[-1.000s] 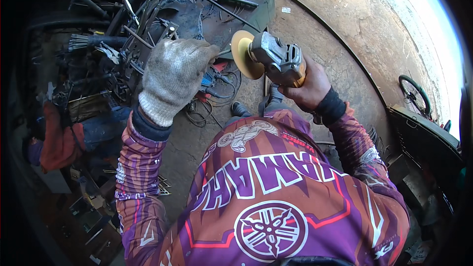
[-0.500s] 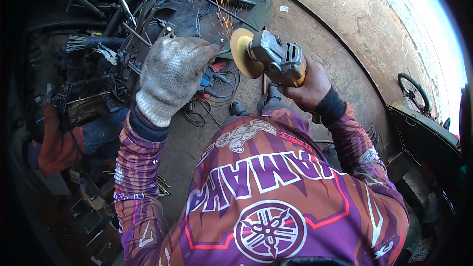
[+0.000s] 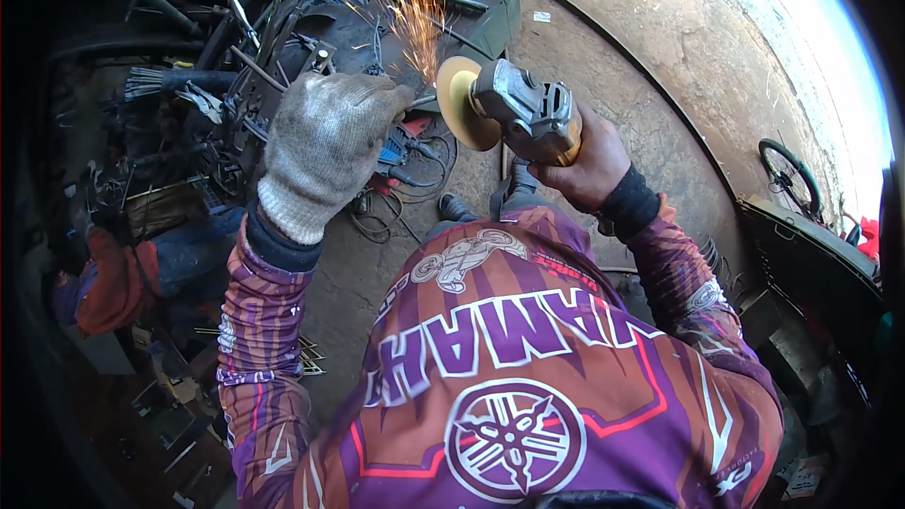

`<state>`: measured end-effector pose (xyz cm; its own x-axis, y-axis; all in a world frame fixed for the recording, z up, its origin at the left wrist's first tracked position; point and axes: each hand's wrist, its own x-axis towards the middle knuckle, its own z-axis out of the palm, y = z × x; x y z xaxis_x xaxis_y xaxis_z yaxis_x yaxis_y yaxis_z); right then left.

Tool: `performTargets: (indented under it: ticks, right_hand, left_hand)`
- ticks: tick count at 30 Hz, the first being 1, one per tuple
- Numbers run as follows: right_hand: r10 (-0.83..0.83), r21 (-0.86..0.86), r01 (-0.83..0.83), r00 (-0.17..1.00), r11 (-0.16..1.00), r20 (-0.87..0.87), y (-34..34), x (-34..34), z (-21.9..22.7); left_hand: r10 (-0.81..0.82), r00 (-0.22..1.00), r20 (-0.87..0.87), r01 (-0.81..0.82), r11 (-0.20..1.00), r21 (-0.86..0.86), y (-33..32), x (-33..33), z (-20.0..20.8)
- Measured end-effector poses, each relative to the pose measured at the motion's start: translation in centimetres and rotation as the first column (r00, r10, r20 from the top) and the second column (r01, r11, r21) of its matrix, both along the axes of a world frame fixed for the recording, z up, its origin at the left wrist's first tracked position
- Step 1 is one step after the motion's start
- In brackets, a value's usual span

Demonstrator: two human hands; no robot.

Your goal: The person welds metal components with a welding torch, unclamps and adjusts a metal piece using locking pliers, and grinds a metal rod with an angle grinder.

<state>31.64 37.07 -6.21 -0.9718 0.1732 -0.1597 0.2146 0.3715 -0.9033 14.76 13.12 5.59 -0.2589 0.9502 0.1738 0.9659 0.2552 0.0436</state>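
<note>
An angle grinder [image 3: 530, 111] is in my bare right hand [image 3: 596, 162], its fingers wrapped round the body. The grinder's pale yellow disc [image 3: 466, 106] faces left. My left hand [image 3: 330, 151], in a grey knit glove, is closed round a thin metal rod [image 3: 424, 102]. The rod's end pokes out past the fingers and meets the disc's left edge. From that contact, orange sparks [image 3: 415, 24] fly up and away over the bench. The glove hides the rest of the grip.
A dark metal workbench [image 3: 500, 24] lies ahead, cluttered with rods, tools and cables at its left. Blue-and-red equipment [image 3: 392, 153] with looping cables [image 3: 377, 221] sits below my left hand. Another person [image 3: 118, 273] works at far left. A bicycle wheel [image 3: 790, 176] stands far right.
The spray of sparks has grown thicker and brighter. The disc and grinder have shifted very slightly left, and my gloved hand has barely moved. The person at left has drawn an arm lower.
</note>
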Motion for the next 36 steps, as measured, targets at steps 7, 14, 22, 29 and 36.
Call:
performTargets:
  ticks: [7, 14, 22, 29, 36]
  right_hand:
    - [-0.004, 0.038, 0.005, 0.999, 0.999, -0.036, 0.01, 0.28, -0.27]
    - [-0.013, 0.023, 0.013, 0.999, 1.000, -0.029, -0.18, 0.29, 0.01]
    - [0.003, 0.055, -0.001, 1.000, 0.998, -0.028, -0.13, 0.21, 0.18]
    - [0.005, 0.038, -0.003, 0.999, 0.999, -0.041, -0.23, 0.16, -0.09]
    - [-0.006, 0.030, 0.006, 1.000, 1.000, -0.014, -0.09, 0.35, -0.07]
  left_hand:
    - [0.039, 0.998, 0.051, -0.038, 0.999, -0.007, 0.03, -0.07, 0.07]
    - [0.011, 1.000, 0.024, -0.011, 1.000, -0.017, 0.27, 0.06, 0.07]
    - [0.007, 1.000, 0.012, -0.006, 1.000, -0.029, 0.02, -0.10, -0.27]
    - [-0.018, 1.000, 0.013, 0.018, 1.000, 0.011, -0.26, -0.19, -0.36]
    - [0.033, 0.999, 0.025, -0.032, 0.999, -0.031, -0.35, 0.06, -0.03]
